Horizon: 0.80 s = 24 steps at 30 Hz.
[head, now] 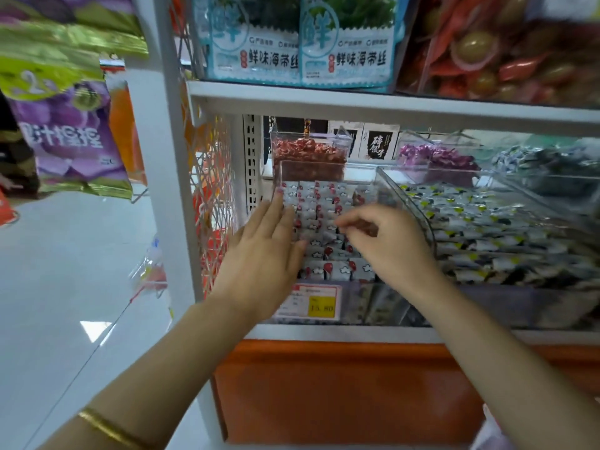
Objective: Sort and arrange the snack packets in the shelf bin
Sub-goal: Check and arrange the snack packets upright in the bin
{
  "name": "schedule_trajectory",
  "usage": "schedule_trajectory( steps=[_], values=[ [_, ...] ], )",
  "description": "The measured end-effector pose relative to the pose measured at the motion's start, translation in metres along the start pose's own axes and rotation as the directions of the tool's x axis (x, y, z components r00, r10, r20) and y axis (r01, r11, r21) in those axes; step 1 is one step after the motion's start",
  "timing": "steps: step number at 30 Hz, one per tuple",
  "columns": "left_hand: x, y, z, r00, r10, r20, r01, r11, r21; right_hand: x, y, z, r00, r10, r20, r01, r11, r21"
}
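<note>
1. The snack packets [328, 203], small white ones with red marks, lie in rows in the clear bin [360, 175] at the left end of the middle shelf, just above the price tag [311, 302].
2. The left hand [263, 251] lies flat along the left side of the rows, fingers straight and together. It holds nothing and seems to serve as a stop.
3. The right hand [386, 241] hovers over the middle of the rows with fingers curled and tips drawn together. Blur hides whether a packet sits between them, so I cannot tell.
4. This looks like squaring up the rows. It should go best with the flat palm as a fence while the right hand nudges one row at a time against it, red marks facing the same way.
5. The packets look light and slippery, so a gentle touch should stop one row riding up over another.
6. The neighbouring bin [487, 228] of yellow-and-black packets sits just to the right, so mind that nothing slips over the clear divider.
</note>
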State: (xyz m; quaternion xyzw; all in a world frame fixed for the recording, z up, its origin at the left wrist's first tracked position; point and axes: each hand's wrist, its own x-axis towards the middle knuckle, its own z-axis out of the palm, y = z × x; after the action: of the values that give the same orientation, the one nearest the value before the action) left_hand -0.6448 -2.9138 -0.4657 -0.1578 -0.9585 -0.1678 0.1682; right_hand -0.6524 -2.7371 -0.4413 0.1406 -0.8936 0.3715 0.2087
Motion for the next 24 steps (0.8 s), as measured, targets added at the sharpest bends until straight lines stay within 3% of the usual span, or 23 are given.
schedule_trajectory(
  steps=[6,10,14,16,19,22,24],
  values=[
    [-0.009,-0.008,0.004,0.997,0.074,-0.029,-0.074,0.997,0.01,-0.008,-0.013,0.009,0.985,-0.164,0.062,0.174,0.96,-0.221],
    [-0.009,-0.011,0.007,0.995,0.084,-0.06,-0.086,0.995,-0.043,-0.005,-0.015,0.015,0.966,-0.163,0.201,0.239,0.862,-0.448],
    [-0.009,-0.011,0.005,0.995,0.075,-0.066,-0.084,0.987,-0.138,-0.001,-0.014,0.019,0.951,-0.227,0.21,0.298,0.856,-0.423],
    [-0.008,-0.01,0.003,0.996,0.064,-0.069,-0.075,0.981,-0.178,0.0,-0.013,0.015,0.968,-0.207,0.145,0.24,0.934,-0.265],
    [-0.008,-0.007,0.0,0.993,0.034,-0.114,-0.061,0.966,-0.252,-0.002,-0.012,0.0,0.994,-0.11,-0.008,0.11,0.983,0.146],
    [-0.009,-0.001,-0.005,0.978,0.047,-0.205,-0.099,0.963,-0.25,-0.006,-0.008,-0.017,0.989,0.066,-0.134,0.009,0.868,0.496],
    [-0.011,0.002,-0.008,0.97,0.068,-0.233,-0.123,0.965,-0.23,-0.01,-0.007,-0.025,0.977,0.169,-0.13,-0.028,0.708,0.706]
  ],
)
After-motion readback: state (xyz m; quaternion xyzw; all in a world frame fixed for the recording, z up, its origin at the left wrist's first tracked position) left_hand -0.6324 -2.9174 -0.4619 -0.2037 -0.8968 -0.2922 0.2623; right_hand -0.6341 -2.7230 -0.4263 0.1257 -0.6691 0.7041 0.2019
